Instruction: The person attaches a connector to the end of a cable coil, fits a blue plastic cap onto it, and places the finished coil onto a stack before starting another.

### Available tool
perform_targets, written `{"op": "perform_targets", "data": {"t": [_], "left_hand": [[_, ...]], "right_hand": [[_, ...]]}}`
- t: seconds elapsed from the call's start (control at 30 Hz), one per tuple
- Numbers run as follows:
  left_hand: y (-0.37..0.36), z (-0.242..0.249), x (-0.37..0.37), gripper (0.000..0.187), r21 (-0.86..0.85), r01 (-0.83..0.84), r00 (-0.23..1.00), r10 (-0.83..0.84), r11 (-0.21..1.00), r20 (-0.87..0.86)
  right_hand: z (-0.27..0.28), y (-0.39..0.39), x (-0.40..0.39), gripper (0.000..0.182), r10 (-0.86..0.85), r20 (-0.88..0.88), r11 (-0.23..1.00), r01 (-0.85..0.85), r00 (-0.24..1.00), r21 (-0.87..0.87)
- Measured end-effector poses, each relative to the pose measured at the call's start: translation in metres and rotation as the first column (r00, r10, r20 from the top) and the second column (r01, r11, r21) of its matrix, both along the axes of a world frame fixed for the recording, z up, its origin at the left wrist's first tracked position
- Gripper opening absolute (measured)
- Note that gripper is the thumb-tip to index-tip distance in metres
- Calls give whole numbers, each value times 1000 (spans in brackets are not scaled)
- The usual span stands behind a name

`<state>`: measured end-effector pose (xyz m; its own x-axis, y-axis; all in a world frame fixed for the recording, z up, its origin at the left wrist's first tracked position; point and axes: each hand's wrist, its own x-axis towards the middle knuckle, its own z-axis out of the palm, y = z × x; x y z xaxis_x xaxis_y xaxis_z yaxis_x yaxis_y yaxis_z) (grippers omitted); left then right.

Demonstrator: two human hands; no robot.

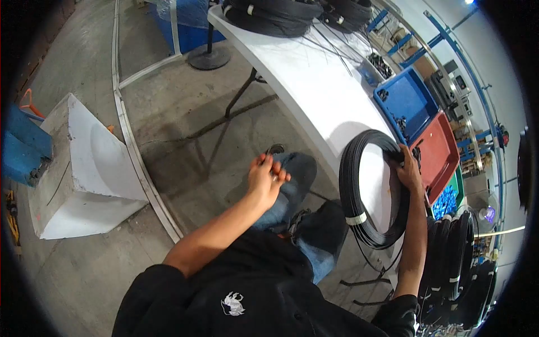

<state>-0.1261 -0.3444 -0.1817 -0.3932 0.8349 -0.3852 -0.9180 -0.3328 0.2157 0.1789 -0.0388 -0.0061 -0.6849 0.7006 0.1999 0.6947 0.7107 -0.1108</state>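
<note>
My right hand (pixel 410 169) is closed on the upper right side of a coil of thin black cable (pixel 352 180). The coil stands tilted at the edge of the white table (pixel 314 84), and a pale band (pixel 356 219) wraps its lower left side. Loose cable hangs beneath it. My left hand (pixel 268 181) is held above my legs, away from the coil, with its fingers curled in. Something small and dark shows around those fingers; I cannot make out what it is.
More black coils (pixel 272 17) lie on the table's far end. A blue tray (pixel 407 104), a red tray (pixel 435 151) and a green tray holding blue pieces (pixel 444 202) line its right side. Further coils (pixel 449 253) hang at lower right. A white block (pixel 92 163) stands on the left floor.
</note>
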Motion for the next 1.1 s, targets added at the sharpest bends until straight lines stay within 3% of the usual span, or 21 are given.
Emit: {"op": "perform_targets", "data": {"t": [0.1, 0.17, 0.37, 0.6, 0.73, 0.8, 0.9, 0.93, 1.03, 1.1], "left_hand": [[-60, 38, 8, 30, 67, -35, 991, 43, 997, -125], [-80, 50, 14, 47, 157, -63, 948, 109, 986, -300], [-85, 46, 14, 53, 327, -34, 859, 195, 944, -473], [-76, 59, -5, 51, 252, 79, 827, 78, 964, -557], [-76, 83, -7, 60, 294, 144, 725, 102, 945, -681], [-74, 95, -7, 68, 314, 95, 548, 213, 945, -809], [-60, 121, -13, 76, 242, 108, 446, 170, 964, -879], [-48, 128, -21, 70, 236, 153, 388, 161, 959, -907], [-5, 149, -43, 55, 66, 257, 361, -33, 964, -932], [22, 158, -52, 56, -64, 342, 301, -174, 938, -938]], "right_hand": [[-2, 2, 0, 57, 13, 32, 1000, -13, 999, 14], [-4, 3, 3, 56, 23, 19, 1000, -24, 1000, 17], [-1, -4, -4, 56, 38, -34, 999, -38, 999, 1], [2, -4, 0, 63, -17, -72, 999, 14, 997, -35], [5, -5, 1, 64, -76, -153, 985, 50, 985, -166], [4, -2, 4, 67, -51, -175, 984, 19, 983, -176], [6, -2, 5, 70, -83, -207, 979, 41, 975, -201], [6, 0, 7, 71, -65, -209, 979, 22, 976, -204], [5, 3, 12, 73, -85, -324, 953, -18, 942, -303], [2, 7, 14, 73, -119, -366, 941, -13, 923, -339]]}}
